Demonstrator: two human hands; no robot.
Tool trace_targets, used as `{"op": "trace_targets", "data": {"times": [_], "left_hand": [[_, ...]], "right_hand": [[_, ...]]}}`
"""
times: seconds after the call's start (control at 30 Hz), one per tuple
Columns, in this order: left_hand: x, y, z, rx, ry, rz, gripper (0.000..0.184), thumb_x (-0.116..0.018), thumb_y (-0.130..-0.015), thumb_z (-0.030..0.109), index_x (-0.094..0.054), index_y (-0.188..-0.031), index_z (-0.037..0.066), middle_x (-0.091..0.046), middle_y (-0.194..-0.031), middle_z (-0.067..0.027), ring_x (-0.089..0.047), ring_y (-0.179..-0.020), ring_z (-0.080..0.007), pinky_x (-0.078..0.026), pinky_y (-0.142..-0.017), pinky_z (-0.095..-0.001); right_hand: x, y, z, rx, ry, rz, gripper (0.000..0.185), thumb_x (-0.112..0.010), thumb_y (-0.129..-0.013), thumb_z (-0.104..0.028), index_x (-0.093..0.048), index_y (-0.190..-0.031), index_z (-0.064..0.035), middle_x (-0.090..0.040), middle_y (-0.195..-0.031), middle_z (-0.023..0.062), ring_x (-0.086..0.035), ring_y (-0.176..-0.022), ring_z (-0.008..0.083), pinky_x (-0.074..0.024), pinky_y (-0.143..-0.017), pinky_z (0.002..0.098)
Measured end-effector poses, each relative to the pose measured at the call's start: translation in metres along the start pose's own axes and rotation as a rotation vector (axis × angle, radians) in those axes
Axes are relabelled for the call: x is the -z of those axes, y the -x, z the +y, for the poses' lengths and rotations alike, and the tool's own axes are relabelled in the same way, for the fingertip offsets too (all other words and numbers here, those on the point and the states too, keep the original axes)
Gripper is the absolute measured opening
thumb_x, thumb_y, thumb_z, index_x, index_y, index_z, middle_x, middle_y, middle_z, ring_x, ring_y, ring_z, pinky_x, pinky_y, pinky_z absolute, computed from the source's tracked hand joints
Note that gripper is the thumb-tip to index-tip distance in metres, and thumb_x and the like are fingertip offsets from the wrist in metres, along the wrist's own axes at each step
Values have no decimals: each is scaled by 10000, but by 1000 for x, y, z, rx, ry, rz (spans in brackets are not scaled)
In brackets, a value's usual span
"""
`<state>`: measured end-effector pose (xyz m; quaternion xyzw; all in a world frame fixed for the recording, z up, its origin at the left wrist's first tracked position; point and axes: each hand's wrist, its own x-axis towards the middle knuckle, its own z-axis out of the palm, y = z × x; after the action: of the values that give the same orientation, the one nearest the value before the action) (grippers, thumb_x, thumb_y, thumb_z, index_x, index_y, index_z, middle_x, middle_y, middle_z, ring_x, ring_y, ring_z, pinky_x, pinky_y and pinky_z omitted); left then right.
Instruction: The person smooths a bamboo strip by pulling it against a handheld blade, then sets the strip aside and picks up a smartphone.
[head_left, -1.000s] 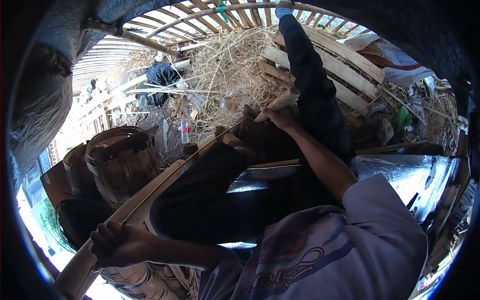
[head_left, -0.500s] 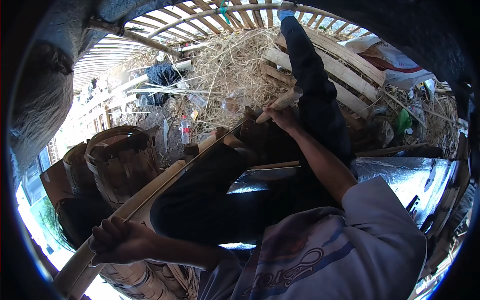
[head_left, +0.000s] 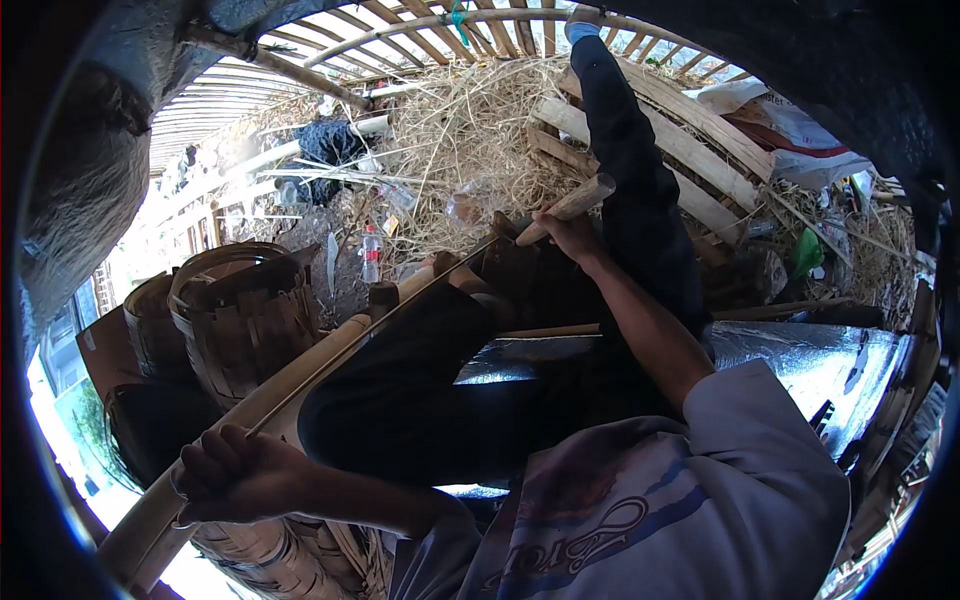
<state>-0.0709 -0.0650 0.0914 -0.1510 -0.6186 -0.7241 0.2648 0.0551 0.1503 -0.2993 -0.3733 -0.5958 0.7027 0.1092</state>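
Observation:
My left hand [head_left: 235, 475] is closed around a thin bamboo strip [head_left: 430, 285] at the lower left. From that fist the strip runs diagonally up toward my right hand [head_left: 574, 240]. The fingers of my right hand wrap a thick, pale wooden handle [head_left: 590, 195], which tilts up to the right. What joins the handle's lower end is dark and hard to make out; the strip's far end meets it there. Below the strip lies a thick bamboo pole [head_left: 300, 382], slanting past my left hand and beside my bent leg.
Woven baskets [head_left: 245, 325] stand at the left. Straw [head_left: 470, 130] and a plastic bottle [head_left: 371, 255] with a red label lie on the ground ahead. Bamboo slats [head_left: 690, 185] lie beside my outstretched leg [head_left: 630, 140]. A shiny silver sheet [head_left: 800, 360] is at the right.
The view has shifted slightly. Both hands keep their grips, and the strip, handle and pole stay in nearly the same arrangement.

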Motion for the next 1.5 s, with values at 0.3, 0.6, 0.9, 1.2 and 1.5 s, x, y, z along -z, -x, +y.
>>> {"op": "trace_targets", "data": {"times": [0.3, 0.6, 0.9, 1.2, 1.5], "left_hand": [[10, -4, 0, 11, 27, -62, 450, -284, -961, 461, -272, -641, 144, -178, -581, 44, -135, -486, -62, -130, -414, -221], [15, -1, 0, 58, 114, -205, 441, -278, -956, 482, -327, -675, 145, -175, -550, 50, -137, -459, -56, -135, -410, -224], [11, 1, 1, 81, 308, -410, 449, -263, -957, 489, -276, -651, 160, -160, -528, 55, -124, -441, -42, -158, -399, -210], [3, 4, 1, 3, 64, -132, 429, -268, -969, 451, -270, -657, 157, -158, -533, 54, -119, -454, -51, -142, -406, -223], [5, 5, 0, -15, 50, -99, 433, -275, -967, 454, -301, -661, 149, -160, -533, 51, -122, -457, -52, -140, -407, -223]], "right_hand": [[-6, 10, -14, 167, -30, -206, 113, -669, -760, -140, -606, -823, -71, -598, -813, 0, -576, -763, 88, -487, -632, 243], [-21, 45, -125, 327, -242, -246, 82, -642, -790, -38, -572, -834, -33, -608, -817, 26, -575, -784, 82, -477, -688, 247], [-39, 39, -84, 414, -54, -325, 98, -666, -765, -100, -583, -804, -66, -600, -773, 6, -588, -740, 76, -472, -665, 241], [-8, 17, -70, 91, -43, -128, 98, -670, -774, -91, -599, -815, -36, -630, -796, 48, -593, -642, 93, -490, -539, 229], [-32, 12, -41, 422, -20, -309, 129, -638, -810, -130, -582, -886, -42, -629, -795, 44, -598, -683, 92, -516, -576, 239]]}}
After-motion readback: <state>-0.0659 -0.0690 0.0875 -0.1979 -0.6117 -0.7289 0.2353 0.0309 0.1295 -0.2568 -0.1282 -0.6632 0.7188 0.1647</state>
